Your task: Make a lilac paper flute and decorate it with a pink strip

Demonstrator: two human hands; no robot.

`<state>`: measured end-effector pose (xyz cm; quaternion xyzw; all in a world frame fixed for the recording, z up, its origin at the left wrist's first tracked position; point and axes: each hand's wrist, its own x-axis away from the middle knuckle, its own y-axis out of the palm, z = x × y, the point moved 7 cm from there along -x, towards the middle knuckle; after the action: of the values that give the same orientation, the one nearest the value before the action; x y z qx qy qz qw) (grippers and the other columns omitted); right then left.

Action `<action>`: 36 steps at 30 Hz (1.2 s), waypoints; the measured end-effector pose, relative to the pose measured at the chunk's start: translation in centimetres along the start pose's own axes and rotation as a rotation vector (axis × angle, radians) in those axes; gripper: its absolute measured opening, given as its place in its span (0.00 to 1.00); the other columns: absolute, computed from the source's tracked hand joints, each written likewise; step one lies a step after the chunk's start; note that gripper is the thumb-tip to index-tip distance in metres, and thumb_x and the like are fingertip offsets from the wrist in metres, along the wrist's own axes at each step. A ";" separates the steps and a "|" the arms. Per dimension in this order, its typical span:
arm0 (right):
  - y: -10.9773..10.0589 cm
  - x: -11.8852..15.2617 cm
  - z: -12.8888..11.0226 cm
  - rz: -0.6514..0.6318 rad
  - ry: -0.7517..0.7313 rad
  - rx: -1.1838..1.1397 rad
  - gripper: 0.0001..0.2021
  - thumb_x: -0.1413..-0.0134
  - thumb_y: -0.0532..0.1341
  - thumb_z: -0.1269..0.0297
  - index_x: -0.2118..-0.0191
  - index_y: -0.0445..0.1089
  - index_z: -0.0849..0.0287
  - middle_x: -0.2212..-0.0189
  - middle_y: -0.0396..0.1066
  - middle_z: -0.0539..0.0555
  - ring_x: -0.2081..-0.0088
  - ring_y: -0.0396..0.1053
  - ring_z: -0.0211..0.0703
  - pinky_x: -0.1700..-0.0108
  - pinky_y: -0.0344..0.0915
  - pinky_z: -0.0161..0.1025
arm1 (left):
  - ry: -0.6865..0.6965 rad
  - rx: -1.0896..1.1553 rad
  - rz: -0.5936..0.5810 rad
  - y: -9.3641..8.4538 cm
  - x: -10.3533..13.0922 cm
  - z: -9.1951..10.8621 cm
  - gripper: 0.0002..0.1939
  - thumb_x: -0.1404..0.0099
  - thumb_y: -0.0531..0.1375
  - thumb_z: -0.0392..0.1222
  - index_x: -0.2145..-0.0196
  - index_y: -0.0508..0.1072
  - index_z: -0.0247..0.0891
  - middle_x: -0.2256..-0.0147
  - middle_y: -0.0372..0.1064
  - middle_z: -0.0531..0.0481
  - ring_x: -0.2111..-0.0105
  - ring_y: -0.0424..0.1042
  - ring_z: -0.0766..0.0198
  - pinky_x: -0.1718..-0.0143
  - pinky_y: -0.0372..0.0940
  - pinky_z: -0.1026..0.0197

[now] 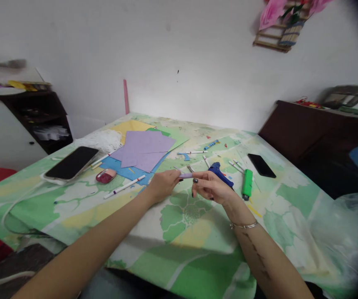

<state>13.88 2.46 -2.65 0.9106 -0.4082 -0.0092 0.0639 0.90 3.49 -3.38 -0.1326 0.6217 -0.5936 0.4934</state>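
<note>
Just below frame centre, our left hand (165,184) pinches a lilac paper strip (186,176); we cannot tell whether our right hand (211,187) grips it. Probably light and easily creased, it suits gentle end-holds.

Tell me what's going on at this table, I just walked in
A person has a narrow purple strip between their hands, just above the patterned tablecloth. The left hand pinches one end; the right hand has its fingertips at the other, though how firm that grip is, I can't tell. Purple sheets lie beyond the left hand, and a dark blue tool sits partly hidden behind the right.
</note>
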 end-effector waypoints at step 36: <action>-2.5 -0.6 0.4 0.265 -0.054 -0.083 0.11 0.54 0.65 0.59 0.73 0.71 0.63 0.81 0.72 0.53 0.85 0.61 0.31 0.83 0.55 0.29 | -0.041 -0.019 -0.043 0.3 -0.2 0.1 0.13 0.33 0.51 0.43 0.54 0.65 0.35 0.58 0.71 0.43 0.58 0.70 0.56 0.60 0.64 0.58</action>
<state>15.25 4.51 -3.39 0.8446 -0.5258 -0.0422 0.0913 1.23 3.63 -3.53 -0.1627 0.6143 -0.5954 0.4916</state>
